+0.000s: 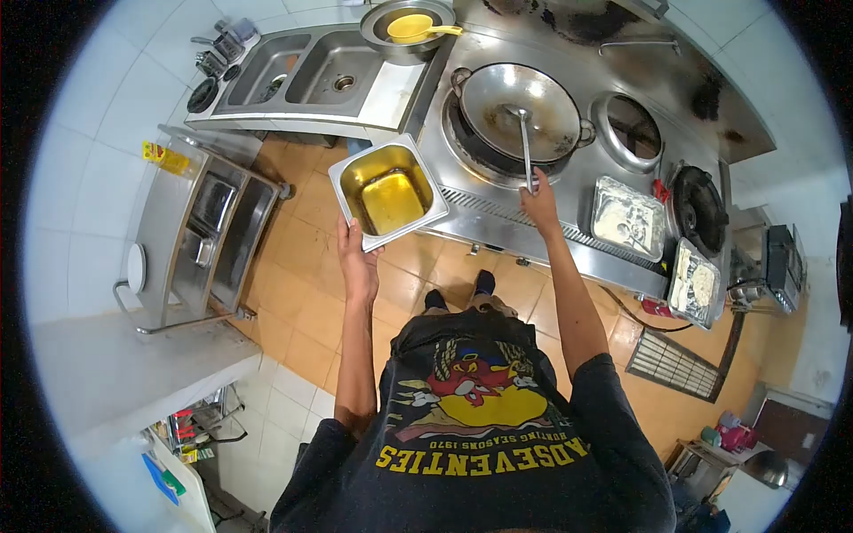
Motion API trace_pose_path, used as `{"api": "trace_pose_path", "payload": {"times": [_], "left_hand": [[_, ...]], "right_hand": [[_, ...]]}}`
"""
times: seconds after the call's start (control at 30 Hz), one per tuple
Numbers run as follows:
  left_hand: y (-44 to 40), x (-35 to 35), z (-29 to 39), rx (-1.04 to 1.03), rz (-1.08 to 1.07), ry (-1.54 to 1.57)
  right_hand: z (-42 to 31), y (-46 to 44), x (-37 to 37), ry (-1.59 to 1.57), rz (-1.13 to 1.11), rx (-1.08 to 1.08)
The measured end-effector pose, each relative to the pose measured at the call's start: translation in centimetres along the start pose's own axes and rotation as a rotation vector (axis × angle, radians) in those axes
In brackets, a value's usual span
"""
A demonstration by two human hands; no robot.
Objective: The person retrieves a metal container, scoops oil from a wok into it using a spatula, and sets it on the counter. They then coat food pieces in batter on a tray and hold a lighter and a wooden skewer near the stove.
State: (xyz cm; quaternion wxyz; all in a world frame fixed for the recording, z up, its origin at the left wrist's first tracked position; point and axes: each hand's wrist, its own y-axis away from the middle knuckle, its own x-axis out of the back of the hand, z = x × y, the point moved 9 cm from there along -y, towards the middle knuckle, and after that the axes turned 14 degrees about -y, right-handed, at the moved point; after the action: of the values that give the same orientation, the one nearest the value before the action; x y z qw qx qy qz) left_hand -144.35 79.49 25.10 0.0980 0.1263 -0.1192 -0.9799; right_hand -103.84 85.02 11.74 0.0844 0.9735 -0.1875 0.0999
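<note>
My left hand [359,253] grips the near rim of a square steel container [388,194] with yellow oil in it, out over the floor beside the stove's left front edge. The fingers of my right hand [540,202] are closed round the handle of a metal ladle [525,147]. Its bowl end rests inside a large two-handled wok [498,98], which sits on the left burner. The wok's inside is brownish and looks wet near the ladle.
Right of the wok are an open ring burner [629,133], two trays of white, floury food [627,218] [695,282] and a black burner [699,209]. A double sink [333,75] and a basin with a yellow scoop [413,28] stand back left. A steel cart [169,240] is at left.
</note>
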Motion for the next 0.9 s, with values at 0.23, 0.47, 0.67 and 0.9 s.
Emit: {"api": "trace_pose_path", "payload": {"times": [0.23, 0.47, 0.67, 0.9], "left_hand": [[-0.3, 0.9, -0.7, 0.040, -0.028, -0.008], [0.9, -1.0, -0.9, 0.069, -0.137, -0.044], [2.2, -3.2, -1.8, 0.100, -0.193, -0.052], [5.1, -7.1, -1.4, 0.097, -0.262, -0.074]], "right_hand": [[-9.8, 5.8, 3.6, 0.170, 0.231, 0.298], [-9.6, 12.2, -1.4, -0.287, -0.216, -0.080], [-12.4, 17.8, -5.0, -0.606, -0.390, -0.259], [-13.0, 19.6, -3.1, -0.784, -0.327, -0.367]]}}
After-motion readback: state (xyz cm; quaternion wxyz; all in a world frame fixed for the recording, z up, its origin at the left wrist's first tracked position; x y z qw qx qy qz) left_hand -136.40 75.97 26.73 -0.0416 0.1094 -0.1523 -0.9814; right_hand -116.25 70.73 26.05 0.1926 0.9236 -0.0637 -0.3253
